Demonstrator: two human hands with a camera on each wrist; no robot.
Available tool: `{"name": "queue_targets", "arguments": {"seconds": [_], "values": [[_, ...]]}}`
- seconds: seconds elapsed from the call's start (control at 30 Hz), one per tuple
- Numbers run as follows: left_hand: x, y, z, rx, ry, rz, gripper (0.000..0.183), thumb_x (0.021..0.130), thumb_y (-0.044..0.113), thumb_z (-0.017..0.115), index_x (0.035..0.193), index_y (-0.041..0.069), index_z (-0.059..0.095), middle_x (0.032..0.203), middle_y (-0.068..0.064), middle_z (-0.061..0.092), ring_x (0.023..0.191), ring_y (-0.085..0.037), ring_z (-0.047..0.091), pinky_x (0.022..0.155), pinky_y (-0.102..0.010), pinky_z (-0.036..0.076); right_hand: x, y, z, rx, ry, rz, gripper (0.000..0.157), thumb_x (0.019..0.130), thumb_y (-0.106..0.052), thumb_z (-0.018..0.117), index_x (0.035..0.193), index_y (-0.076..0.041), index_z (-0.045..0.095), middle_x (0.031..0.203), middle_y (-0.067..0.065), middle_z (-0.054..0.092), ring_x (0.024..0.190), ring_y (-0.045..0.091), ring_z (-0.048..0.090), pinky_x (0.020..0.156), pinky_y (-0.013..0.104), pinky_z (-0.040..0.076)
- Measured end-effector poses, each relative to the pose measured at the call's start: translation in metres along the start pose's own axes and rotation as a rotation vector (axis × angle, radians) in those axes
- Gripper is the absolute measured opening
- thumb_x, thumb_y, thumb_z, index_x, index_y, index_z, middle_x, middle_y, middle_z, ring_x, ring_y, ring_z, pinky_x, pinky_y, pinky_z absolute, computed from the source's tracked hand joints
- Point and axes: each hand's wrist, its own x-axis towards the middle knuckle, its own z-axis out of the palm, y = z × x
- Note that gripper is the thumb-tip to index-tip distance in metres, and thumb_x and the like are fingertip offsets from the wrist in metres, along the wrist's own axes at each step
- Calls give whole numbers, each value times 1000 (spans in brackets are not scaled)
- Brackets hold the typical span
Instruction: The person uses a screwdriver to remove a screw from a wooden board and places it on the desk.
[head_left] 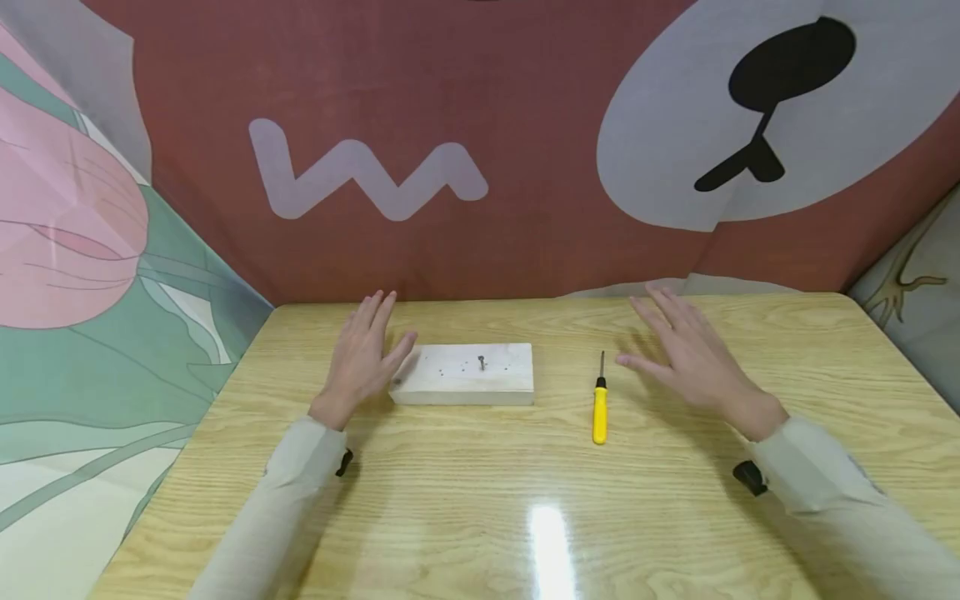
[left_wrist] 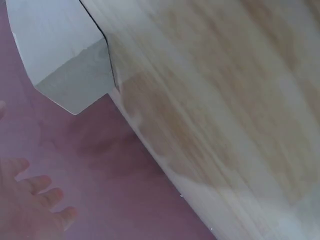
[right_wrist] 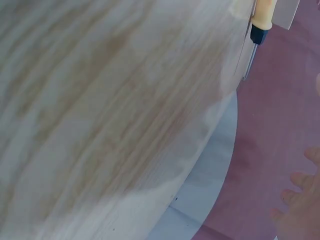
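Yellow-handled screwdriver with a black collar and a thin metal shank (head_left: 600, 412), lying flat on the glossy, pale yellow wood-grain table (head_left: 450, 483), with its tip toward the far edge. To its left, near it but slightly farther off, a low, off-white rectangular block (head_left: 453, 383), apparently of wood, with its long side roughly parallel to that edge. Set in its top face, right of the middle, a small dark metal screw (head_left: 482, 363), standing up with its head showing; around it, scattered dark dots, too small to tell as holes or marks.

To the right of the screwdriver, reaching out of a loose pale sleeve (head_left: 810, 471), a bare right hand (head_left: 690, 362) with a wide, unfilled grip: fingers stretched forward and slightly apart, thumb out toward the shank, near it but not touching. Over by the block's left end, a bare left hand (head_left: 362, 358), spread just as wide, with extended fingers and with the thumb toward the block's far left corner; apart from the block in the left wrist view.

Beyond the table, a reddish-brown printed backdrop (head_left: 525, 258) with a pale zigzag line (head_left: 397, 207) and a pale oval muzzle (head_left: 660, 142); at left, a pink flower (head_left: 75, 192) among green leaves (head_left: 97, 375)
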Motion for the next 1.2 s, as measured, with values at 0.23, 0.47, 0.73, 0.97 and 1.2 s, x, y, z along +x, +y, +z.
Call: {"name": "queue_targets", "arguments": {"seconds": [0.23, 0.47, 0.73, 0.97, 1.2], "values": [[-4, 1, 0, -19, -20, -11, 74, 102, 49, 47, 159, 9, 22, 163, -20, 23, 152, -39, 20, 125, -54, 16, -3, -4, 2, 12, 16, -56, 82, 93, -48, 65, 155, -6, 32, 163, 23, 20, 147, 49, 22, 114, 69, 23], [-9, 4, 0, -99, -13, 6, 71, 101, 44, 51, 157, 8, 28, 163, -20, 25, 150, -39, 25, 123, -55, 19, -7, -8, 5, 39, 5, -84, 81, 92, -47, 67, 154, -5, 35, 160, 24, 27, 146, 47, 25, 113, 69, 26], [-11, 7, -1, -146, -19, 14, 71, 101, 47, 51, 156, 7, 29, 163, -19, 24, 150, -41, 24, 122, -58, 21, -12, -14, 9, 64, -50, -75, 82, 90, -46, 69, 155, -10, 34, 162, 18, 26, 148, 43, 25, 115, 66, 25], [-14, 9, 0, -178, -35, 15, 70, 102, 47, 49, 156, 7, 29, 162, -18, 27, 150, -39, 25, 122, -57, 21, -16, -16, 9, 121, -147, -95, 85, 89, -53, 68, 157, -16, 31, 164, 15, 24, 147, 44, 26, 113, 67, 26], [-17, 8, 2, -199, -63, 40, 69, 102, 44, 49, 155, 4, 31, 162, -17, 28, 150, -39, 26, 122, -56, 22, -20, -18, 11, 153, -193, -105, 85, 88, -54, 68, 155, -14, 35, 164, 13, 24, 148, 42, 26, 113, 67, 27]]}}
